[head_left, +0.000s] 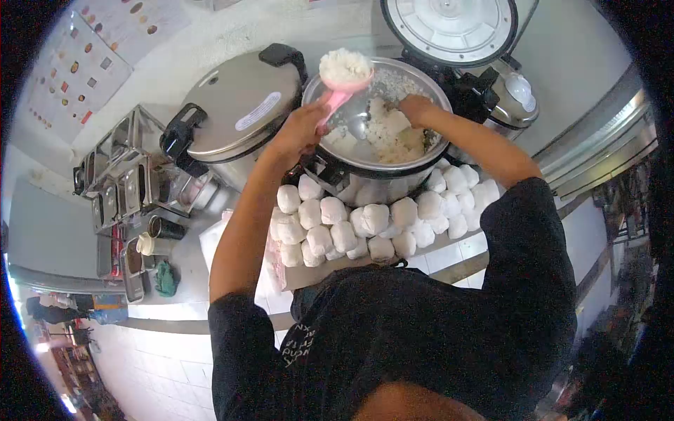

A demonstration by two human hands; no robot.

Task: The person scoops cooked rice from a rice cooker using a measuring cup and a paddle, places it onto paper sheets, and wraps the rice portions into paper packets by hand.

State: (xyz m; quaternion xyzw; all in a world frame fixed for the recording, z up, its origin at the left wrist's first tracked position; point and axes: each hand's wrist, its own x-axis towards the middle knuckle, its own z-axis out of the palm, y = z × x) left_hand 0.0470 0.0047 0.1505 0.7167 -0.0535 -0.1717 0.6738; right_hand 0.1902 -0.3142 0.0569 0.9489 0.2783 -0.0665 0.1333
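Note:
My left hand (303, 131) is closed round the handle of a pink rice scoop (342, 92), raised over the left rim of a rice cooker (375, 184). A heap of white rice (345, 67) fills the scoop's bowl. Inside the cooker, my right hand (417, 111) reaches over the right side, its fingers curled down at the rice (393, 139). Whether those fingers grip anything is hidden. Loose rice lies on the pot's bottom and clings to its wall. Just in front of the cooker, several wrapped white bundles (375, 217) are piled in rows.
A second rice cooker (242, 105) with its lid shut stands to the left. The open lid (453, 28) tilts up behind the pot. Metal food containers (130, 186) and a green cloth (166, 278) sit at far left. A smaller steel pot (511, 105) stands at right.

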